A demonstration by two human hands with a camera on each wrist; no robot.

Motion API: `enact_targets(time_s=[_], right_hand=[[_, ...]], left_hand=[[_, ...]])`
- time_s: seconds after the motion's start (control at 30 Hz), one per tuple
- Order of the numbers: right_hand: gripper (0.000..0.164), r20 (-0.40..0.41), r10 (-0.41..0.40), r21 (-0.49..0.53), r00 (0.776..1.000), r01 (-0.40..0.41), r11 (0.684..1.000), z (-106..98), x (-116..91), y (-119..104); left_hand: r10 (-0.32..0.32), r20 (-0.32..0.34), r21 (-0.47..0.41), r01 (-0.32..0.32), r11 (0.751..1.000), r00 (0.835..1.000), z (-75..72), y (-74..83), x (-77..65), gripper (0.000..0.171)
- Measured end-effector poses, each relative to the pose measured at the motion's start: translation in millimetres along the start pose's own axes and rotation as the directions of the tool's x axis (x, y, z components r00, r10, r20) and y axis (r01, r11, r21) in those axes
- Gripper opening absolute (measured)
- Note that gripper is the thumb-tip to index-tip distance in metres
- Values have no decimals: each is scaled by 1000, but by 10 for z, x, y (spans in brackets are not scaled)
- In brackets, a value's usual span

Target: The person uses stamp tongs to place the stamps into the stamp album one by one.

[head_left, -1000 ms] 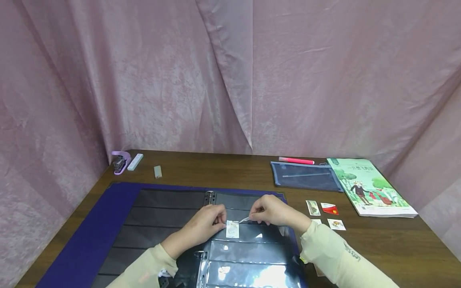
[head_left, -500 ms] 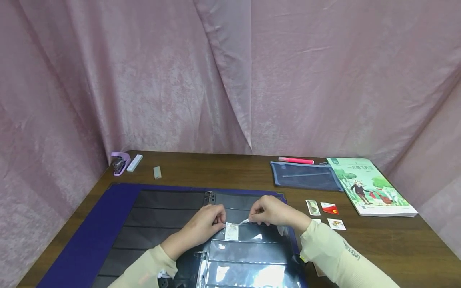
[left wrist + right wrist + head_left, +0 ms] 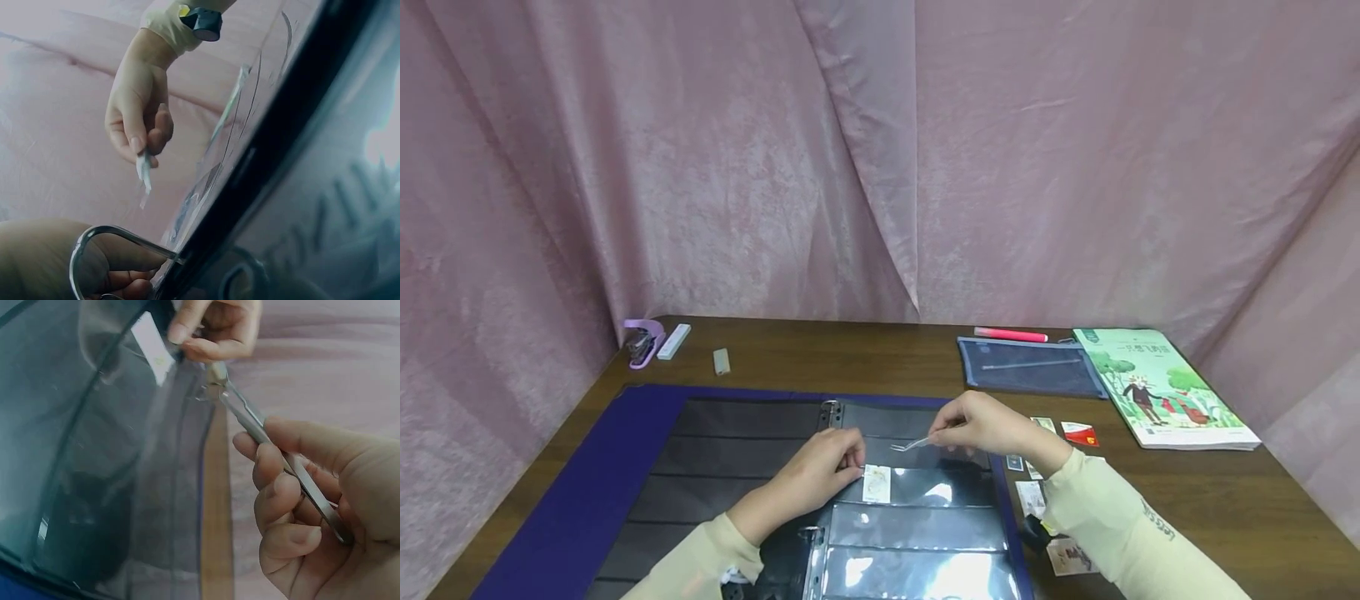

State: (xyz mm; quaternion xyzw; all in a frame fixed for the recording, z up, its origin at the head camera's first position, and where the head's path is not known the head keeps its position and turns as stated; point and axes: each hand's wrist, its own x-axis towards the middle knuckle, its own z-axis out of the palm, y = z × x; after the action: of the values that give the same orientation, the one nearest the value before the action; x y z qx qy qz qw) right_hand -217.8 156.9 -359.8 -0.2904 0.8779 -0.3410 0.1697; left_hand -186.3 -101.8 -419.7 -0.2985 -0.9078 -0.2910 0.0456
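Note:
A stamp album [image 3: 572, 492] with black pocket pages lies open, its metal rings [image 3: 831, 412] along the middle. One pale stamp [image 3: 877, 483] sits at a clear pocket strip of the right page, near the rings. Beside that stamp, the thumb and index finger of my left hand [image 3: 812, 475] pinch the upper edge of the clear pocket [image 3: 917, 487]. My right hand [image 3: 981, 425] holds metal tweezers [image 3: 306, 481] above the page; their tips point left, apart from the stamp. In the right wrist view the tweezer tips have a gap between them.
Several loose stamps [image 3: 1080, 433] lie on the wooden table [image 3: 1157, 517] right of the album, some partly hidden by my right arm. Behind them are a blue mesh pouch [image 3: 1033, 379], a pink marker [image 3: 1011, 335] and a green book [image 3: 1165, 387]. A purple stapler [image 3: 646, 343] and eraser [image 3: 721, 361] stand back left.
The right hand has lifted the tweezers up and right, off the stamp. The stamp has slid slightly down into the pocket. The left hand keeps its place at the pocket edge.

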Motion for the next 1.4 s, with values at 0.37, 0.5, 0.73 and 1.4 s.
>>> enact_targets(time_s=[0.37,0.5,0.73,1.4], right_hand=[[19,-22,66,48,998,-65,997,-202,-170,3],[20,-33,83,53,996,-82,995,-281,-242,37],[20,-86,120,78,989,-113,990,-402,-367,122],[22,-206,159,34,966,-155,987,-642,-705,441]], left_hand=[[7,24,47,-8,999,1000,4,-28,-44,13],[-1,22,52,0,999,1000,12,-30,-56,13],[-4,19,61,3,998,1000,9,-30,-68,14],[6,21,65,-8,998,1000,19,-26,-21,15]])
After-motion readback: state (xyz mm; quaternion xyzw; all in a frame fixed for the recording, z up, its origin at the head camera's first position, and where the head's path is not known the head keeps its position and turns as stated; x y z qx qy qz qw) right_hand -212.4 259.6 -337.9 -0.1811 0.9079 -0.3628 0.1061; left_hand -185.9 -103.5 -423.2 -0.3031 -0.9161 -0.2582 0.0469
